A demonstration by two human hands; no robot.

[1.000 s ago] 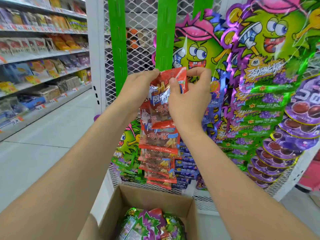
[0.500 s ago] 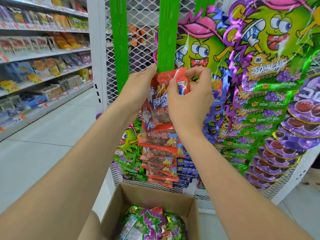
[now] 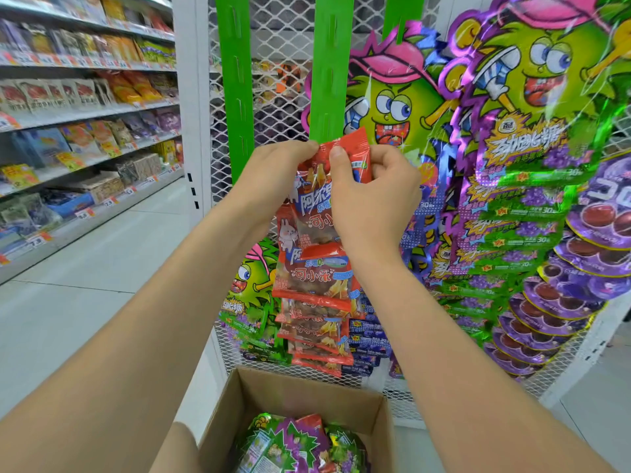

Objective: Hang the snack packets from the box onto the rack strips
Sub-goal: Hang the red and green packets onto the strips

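A red snack packet (image 3: 316, 186) is held up against the middle green rack strip (image 3: 333, 70), its top edge at the strip's lower end. My left hand (image 3: 273, 179) pinches the packet's top left corner. My right hand (image 3: 370, 196) grips its top right part, thumb on the front. Below it, several red packets (image 3: 314, 295) hang in a column on the same strip. A cardboard box (image 3: 307, 401) stands on the floor under my arms, holding green and purple packets (image 3: 297, 445).
A second green strip (image 3: 235, 83) hangs bare to the left on the white mesh rack (image 3: 290, 39). Green and purple cartoon packets (image 3: 512, 165) fill the strips on the right. Store shelves (image 3: 85, 114) line the aisle at left, with open floor (image 3: 85, 285) between.
Both hands with the red packet have stayed at the strip's lower end, shifting only slightly; the right hand's fingers have curled tighter over the packet's top.
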